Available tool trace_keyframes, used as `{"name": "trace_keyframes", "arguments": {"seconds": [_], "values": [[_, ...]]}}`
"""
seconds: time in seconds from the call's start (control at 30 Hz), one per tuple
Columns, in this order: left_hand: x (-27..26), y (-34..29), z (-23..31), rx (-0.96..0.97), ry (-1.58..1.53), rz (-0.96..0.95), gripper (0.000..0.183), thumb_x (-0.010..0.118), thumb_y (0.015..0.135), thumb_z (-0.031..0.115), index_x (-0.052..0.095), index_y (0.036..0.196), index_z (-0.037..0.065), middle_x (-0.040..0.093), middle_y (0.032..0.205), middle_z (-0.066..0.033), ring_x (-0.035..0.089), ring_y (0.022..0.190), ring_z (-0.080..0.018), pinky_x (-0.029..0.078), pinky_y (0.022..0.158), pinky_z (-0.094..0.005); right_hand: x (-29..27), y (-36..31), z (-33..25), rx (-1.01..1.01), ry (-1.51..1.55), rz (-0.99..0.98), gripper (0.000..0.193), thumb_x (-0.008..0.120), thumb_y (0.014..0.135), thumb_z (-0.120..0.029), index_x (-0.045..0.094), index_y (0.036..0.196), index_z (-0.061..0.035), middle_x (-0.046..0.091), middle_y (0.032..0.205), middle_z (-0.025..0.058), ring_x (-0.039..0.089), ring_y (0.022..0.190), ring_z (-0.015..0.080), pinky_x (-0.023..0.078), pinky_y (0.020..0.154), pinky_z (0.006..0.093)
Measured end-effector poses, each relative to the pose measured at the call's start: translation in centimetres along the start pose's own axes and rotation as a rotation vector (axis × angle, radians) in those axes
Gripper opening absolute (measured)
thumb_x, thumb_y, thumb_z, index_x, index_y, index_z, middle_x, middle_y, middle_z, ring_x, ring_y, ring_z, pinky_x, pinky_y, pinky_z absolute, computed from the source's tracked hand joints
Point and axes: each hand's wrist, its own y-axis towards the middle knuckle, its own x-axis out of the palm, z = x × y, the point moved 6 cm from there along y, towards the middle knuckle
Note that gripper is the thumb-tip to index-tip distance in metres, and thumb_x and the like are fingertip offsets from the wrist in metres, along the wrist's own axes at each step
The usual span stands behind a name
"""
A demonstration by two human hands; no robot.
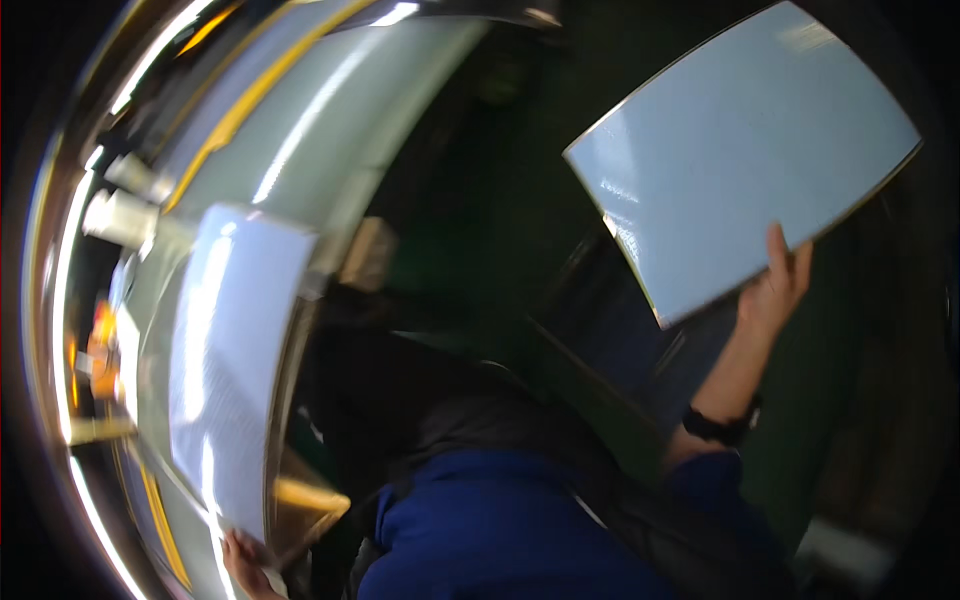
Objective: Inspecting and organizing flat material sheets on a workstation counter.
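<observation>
My right hand (775,285) grips a flat, light blue rectangular panel (745,150) by its near edge, with the thumb on its face. The panel is raised and tilted, away from the bench, and has a thin metallic rim. A second pale, glossy panel (240,340) lies lengthwise along the edge of the bench at left. At that panel's near end my left hand (250,565) is closed at the corner, somewhat blurred, with part of the hand cut off by the lower rim of the view.
The pale green bench (400,95) curves along the left, with yellow strips (265,85) beyond. White containers (120,220) and orange items (103,350) stand on its far side. A brown block (368,253) sits by the bench edge. A dark flat object (620,330) lies low beneath the raised panel.
</observation>
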Motion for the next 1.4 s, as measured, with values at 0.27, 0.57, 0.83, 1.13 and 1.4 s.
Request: {"name": "trace_keyframes", "arguments": {"seconds": [0.27,0.57,0.83,1.13,1.4], "values": [[-4.7,0.7,-2.0,0.447,0.711,-0.493,0.050,0.039,0.092,0.040,0.045,0.123,0.001,0.053,0.116,-0.0126,0.053,0.104,-0.0238,0.044,0.086,-0.0370,-13.1,-3.3,8.3,-0.054,-0.811,0.181,0.033,0.056,0.085,-0.006,0.051,0.117,0.0005,0.063,0.091,0.0068,0.056,0.071,0.0079,0.045,0.063,0.0223],[-3.8,0.0,-1.1,0.711,0.914,-0.728,0.042,0.027,0.095,0.028,0.050,0.118,0.001,0.054,0.118,-0.0130,0.044,0.119,-0.0264,0.036,0.096,-0.0506,-13.5,-11.7,21.4,-0.026,-1.144,0.092,0.042,0.051,0.083,-0.006,0.045,0.123,0.0015,0.060,0.069,0.0191,0.060,0.058,0.0271,0.045,0.055,0.0330],[-9.5,2.0,-2.9,1.046,0.865,-0.174,0.021,0.044,0.088,0.013,0.054,0.102,0.001,0.057,0.097,-0.0114,0.052,0.095,-0.0245,0.041,0.083,-0.0463,-12.6,-14.4,23.9,0.346,-1.114,0.026,0.044,0.049,0.081,-0.004,0.044,0.124,0.0007,0.061,0.079,0.0236,0.061,0.066,0.0329,0.047,0.060,0.0359],[-8.8,3.2,-4.0,1.188,0.903,-0.113,0.018,0.047,0.087,0.011,0.054,0.095,-0.003,0.057,0.085,-0.0150,0.055,0.083,-0.0273,0.046,0.074,-0.0470,-12.0,-13.8,25.2,0.436,-1.056,0.001,0.046,0.048,0.079,-0.005,0.043,0.124,0.0031,0.060,0.097,0.0262,0.061,0.087,0.0348,0.046,0.075,0.0359],[-8.2,2.2,-3.2,1.164,0.862,-0.164,0.024,0.041,0.088,0.013,0.055,0.091,-0.007,0.059,0.081,-0.0202,0.059,0.081,-0.0333,0.047,0.073,-0.0532,-11.4,-11.4,27.7,0.485,-1.105,-0.058,0.048,0.047,0.076,-0.004,0.044,0.124,0.0037,0.058,0.103,0.0262,0.059,0.096,0.0350,0.045,0.083,0.0374]]}}
